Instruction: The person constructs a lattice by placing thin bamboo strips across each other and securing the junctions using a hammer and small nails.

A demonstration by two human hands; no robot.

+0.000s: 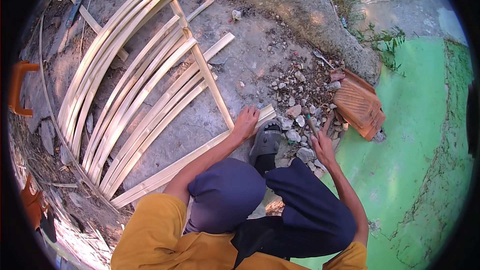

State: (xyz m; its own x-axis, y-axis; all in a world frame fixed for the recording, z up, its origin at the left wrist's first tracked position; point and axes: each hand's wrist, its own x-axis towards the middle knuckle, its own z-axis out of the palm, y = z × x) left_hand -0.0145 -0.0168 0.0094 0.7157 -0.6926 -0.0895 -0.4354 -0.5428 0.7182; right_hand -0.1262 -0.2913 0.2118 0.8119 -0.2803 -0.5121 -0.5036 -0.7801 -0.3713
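Observation:
My left hand [246, 121] is closed over a pale split bamboo strip [192, 156] near its right end, where a thinner bamboo crosspiece [212, 82] meets it. Beside that end rests my foot in a grey clog [266, 140]. Out to the right, above loose stones, my right hand [324, 149] grips a slim stick-like tool [312, 126]; its handle looks brownish and its far end greenish. Whether that is a hammer or a knife, I cannot tell. Several more bamboo strips [145, 87] fan out on the left, lying roughly side by side.
Broken stones [295, 135] are heaped near a stack of orange clay tiles [357, 102]. A large rock [300, 15] lies beyond. Green-painted concrete [415, 120] spans the right. At the far left are an orange plastic piece [22, 89] and a blue-handled tool [74, 12].

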